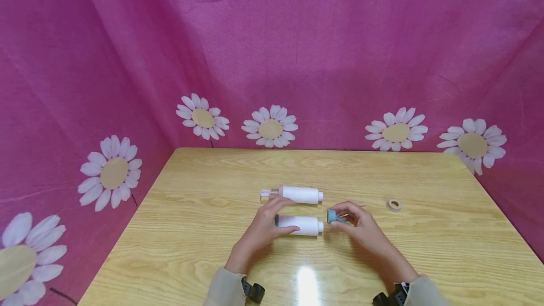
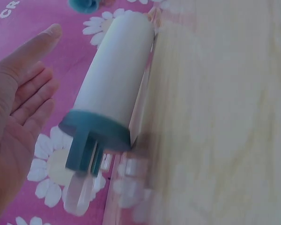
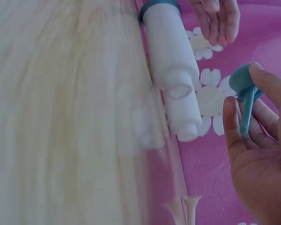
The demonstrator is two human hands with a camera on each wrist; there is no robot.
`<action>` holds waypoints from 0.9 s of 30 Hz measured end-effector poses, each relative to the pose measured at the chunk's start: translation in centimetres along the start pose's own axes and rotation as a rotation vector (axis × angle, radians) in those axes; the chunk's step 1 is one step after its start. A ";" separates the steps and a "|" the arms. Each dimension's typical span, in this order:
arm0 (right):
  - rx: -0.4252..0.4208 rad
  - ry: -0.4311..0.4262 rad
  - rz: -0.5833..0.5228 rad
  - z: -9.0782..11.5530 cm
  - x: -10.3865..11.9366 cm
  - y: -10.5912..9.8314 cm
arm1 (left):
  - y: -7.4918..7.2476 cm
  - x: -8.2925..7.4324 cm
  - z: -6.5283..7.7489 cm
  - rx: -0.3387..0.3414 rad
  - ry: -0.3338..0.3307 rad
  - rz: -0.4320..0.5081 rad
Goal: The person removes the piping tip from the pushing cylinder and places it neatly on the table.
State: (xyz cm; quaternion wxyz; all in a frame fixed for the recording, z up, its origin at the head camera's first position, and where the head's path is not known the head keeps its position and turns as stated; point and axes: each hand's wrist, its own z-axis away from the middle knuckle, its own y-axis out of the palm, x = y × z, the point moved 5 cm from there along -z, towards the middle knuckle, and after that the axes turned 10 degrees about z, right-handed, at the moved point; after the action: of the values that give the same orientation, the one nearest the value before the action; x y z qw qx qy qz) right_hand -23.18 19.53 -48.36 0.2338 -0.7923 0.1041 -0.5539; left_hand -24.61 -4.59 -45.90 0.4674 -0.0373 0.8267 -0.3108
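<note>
My left hand (image 1: 265, 223) is spread around the cap end of a white bottle-like cylinder (image 1: 303, 225) lying on the table. In the left wrist view the fingers stand straight beside it, with a gap. The teal end cap (image 2: 96, 129) has a bracket and a pale loop (image 2: 78, 193); the other end narrows to a short white neck (image 3: 179, 88). My right hand (image 1: 359, 225) pinches a small teal funnel-shaped piece (image 3: 242, 79) with a thin stem, between thumb and fingers. Its wide mouth faces the neck, a short distance away.
Behind lies a second white cylinder (image 1: 301, 195) with a pinkish end and loop. A tan ring (image 1: 394, 205) sits to the right on the wooden table (image 1: 204, 249). Two pinkish flared stems (image 3: 191, 206) lie near the right hand. A pink flowered cloth (image 1: 297, 60) hangs behind.
</note>
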 end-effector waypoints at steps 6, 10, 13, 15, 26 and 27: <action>0.013 -0.010 -0.024 -0.3 0.5 1.0 | 1.0 -0.5 -0.4 -0.011 0.073 0.003; 0.027 -0.016 -0.040 -0.5 0.9 1.7 | 1.6 -0.8 -0.6 -0.004 0.113 0.003; 0.034 -0.016 -0.043 -0.6 1.1 2.0 | 2.0 -1.1 -0.7 0.006 0.126 0.010; 0.038 -0.010 -0.042 -0.6 1.2 2.2 | 2.3 -1.3 -0.7 0.009 0.129 0.014; 0.081 -0.043 -0.093 -0.5 1.6 3.1 | 2.9 -1.6 -1.0 -0.001 0.190 0.046; 0.083 -0.044 -0.097 -0.5 1.6 3.1 | 2.9 -1.6 -1.0 -0.003 0.197 0.045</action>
State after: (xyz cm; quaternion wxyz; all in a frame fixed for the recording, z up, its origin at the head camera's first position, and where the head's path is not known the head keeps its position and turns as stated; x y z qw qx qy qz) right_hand -22.76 16.02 -48.37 0.2417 -0.7980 0.0375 -0.5507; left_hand -23.83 -1.20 -45.96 0.3906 0.0113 0.8698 -0.3012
